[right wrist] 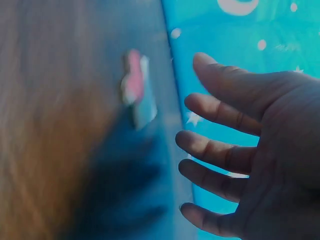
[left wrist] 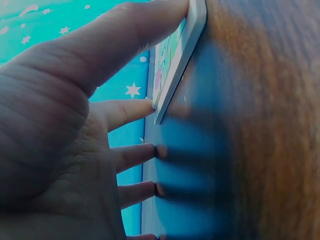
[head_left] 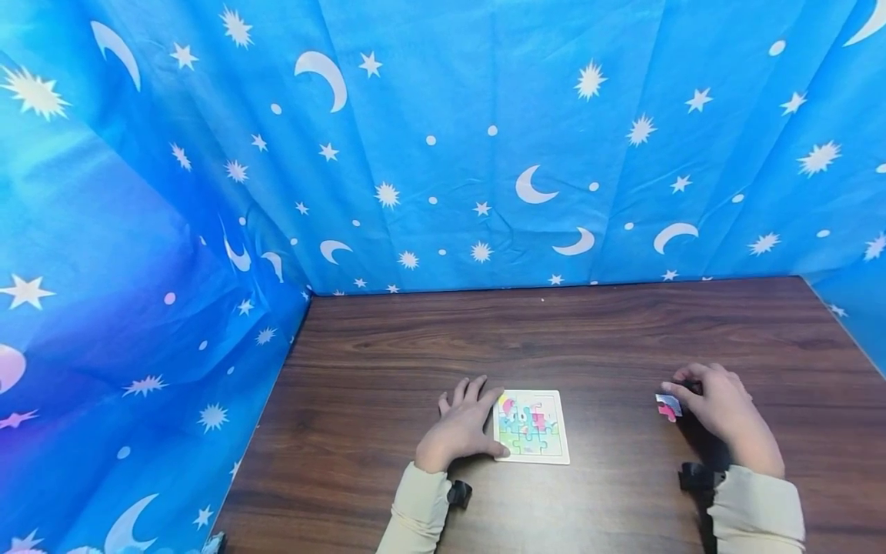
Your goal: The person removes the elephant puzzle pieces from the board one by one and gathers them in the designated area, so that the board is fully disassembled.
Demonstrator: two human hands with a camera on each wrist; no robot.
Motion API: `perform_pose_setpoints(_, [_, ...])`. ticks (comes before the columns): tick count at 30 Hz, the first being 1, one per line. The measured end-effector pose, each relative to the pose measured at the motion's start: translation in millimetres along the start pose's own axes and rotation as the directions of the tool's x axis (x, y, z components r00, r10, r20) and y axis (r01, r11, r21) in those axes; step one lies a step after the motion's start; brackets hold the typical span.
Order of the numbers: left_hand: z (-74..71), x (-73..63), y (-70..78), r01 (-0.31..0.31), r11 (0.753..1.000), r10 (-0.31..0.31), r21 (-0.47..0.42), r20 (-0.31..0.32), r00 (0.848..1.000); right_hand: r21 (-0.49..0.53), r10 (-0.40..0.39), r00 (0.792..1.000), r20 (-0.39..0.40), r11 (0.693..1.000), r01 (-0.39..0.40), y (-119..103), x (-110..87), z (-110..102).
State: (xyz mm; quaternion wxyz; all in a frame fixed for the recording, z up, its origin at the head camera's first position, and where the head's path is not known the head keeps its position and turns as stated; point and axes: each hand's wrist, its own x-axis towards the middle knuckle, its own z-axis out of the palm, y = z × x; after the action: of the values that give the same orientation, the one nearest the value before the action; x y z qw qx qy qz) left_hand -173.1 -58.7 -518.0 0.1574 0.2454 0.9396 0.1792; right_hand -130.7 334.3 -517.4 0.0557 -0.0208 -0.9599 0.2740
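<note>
A square jigsaw puzzle in a white frame [head_left: 563,453] lies flat on the table, partly filled with colourful interlocking pieces. My left hand [head_left: 465,425] rests at its left side with spread fingers. The thumb [left wrist: 145,25] lies over the near left corner and the index finger [left wrist: 132,111] touches the far left corner. The other fingertips rest on the wood. To the right, a pink and pale blue puzzle piece [head_left: 667,408] lies on the table. My right hand [head_left: 727,412] hovers just right of it, fingers loosely bent and holding nothing; in the right wrist view they are apart from the piece [right wrist: 134,85].
The dark wooden table [head_left: 388,346] runs back to a blue curtain [head_left: 457,154] printed with moons and stars. Another curtain side hangs along the left edge. Black straps [head_left: 697,477] sit at both wrists, below light sleeves.
</note>
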Motion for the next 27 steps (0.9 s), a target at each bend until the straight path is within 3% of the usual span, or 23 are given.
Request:
perform_pose_setpoints(6, [-1.5, 0.2, -1.0, 0.005, 1.000, -0.005, 0.019, -0.005, 1.000, 0.037, -0.092, 0.996, 0.010, 0.995, 0.092, -30, 9.8, 12])
perform_pose_setpoints(12, [-2.0, -1.8, -2.0, -0.001, 0.999, 0.001, 0.039, -0.005, 1.000, 0.063, -0.120, 0.990, 0.068, 0.991, 0.116, -64, 16.3, 36])
perform_pose_setpoints(21, [-0.4, -0.1, -3.6, -0.002, 1.000, 0.002, 0.023, 0.001, 1.000, 0.121, -0.217, 0.976, -0.002, 0.969, 0.215, -93, 14.1, 56])
perform_pose_setpoints(27, [1.1, 0.9, -2.5, -0.016, 1.000, 0.016, 0.017, 0.002, 1.000, 0.093, -0.246, 0.969, 0.025, 0.966, 0.243, -117, 11.5, 69])
